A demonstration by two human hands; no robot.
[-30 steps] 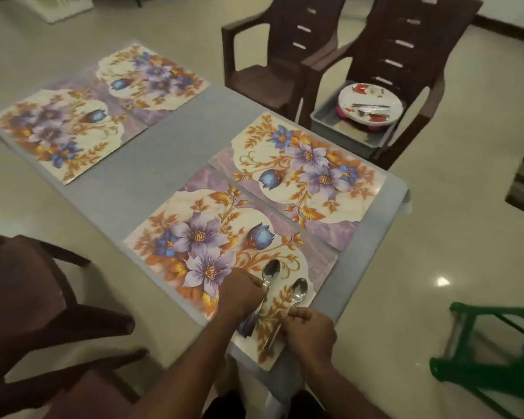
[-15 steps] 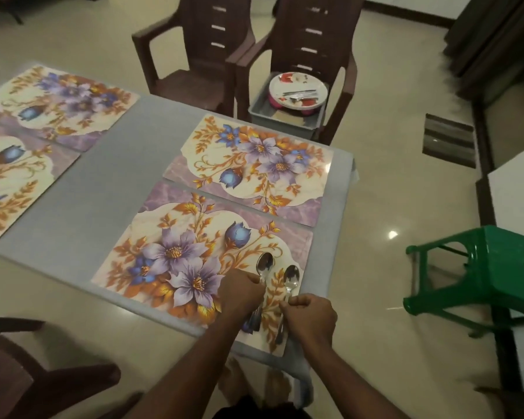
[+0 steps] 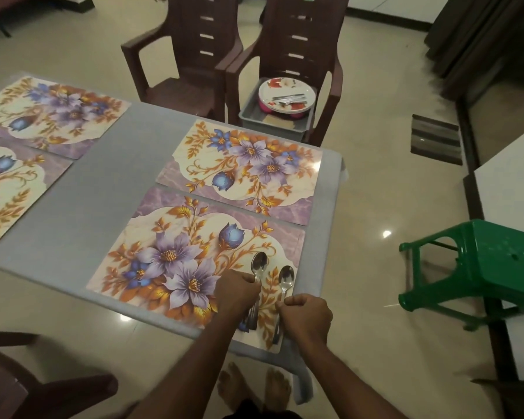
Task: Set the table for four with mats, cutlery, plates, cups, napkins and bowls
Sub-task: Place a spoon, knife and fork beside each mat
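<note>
Several floral mats lie on the grey table [image 3: 109,189]. On the nearest mat [image 3: 176,237], at its right end, two steel spoons lie side by side, bowls pointing away from me. My left hand [image 3: 236,294] pinches the handle of the left spoon [image 3: 259,264]. My right hand [image 3: 307,316] grips the handle of the right spoon [image 3: 286,278]. Both handles are partly hidden under my hands. A second mat [image 3: 245,167] lies just beyond, and two more mats [image 3: 55,113] sit at the table's left end.
A grey tub [image 3: 274,122] on the right brown chair [image 3: 297,40] holds stacked plates [image 3: 286,95] with cutlery on top. A second brown chair [image 3: 191,52] stands beside it. A green stool [image 3: 478,267] stands to my right, a dark chair [image 3: 18,376] at lower left.
The camera has swung right and closer. Both hands stay on the spoon handles, and the spoons lie in about the same spot on the mat.
</note>
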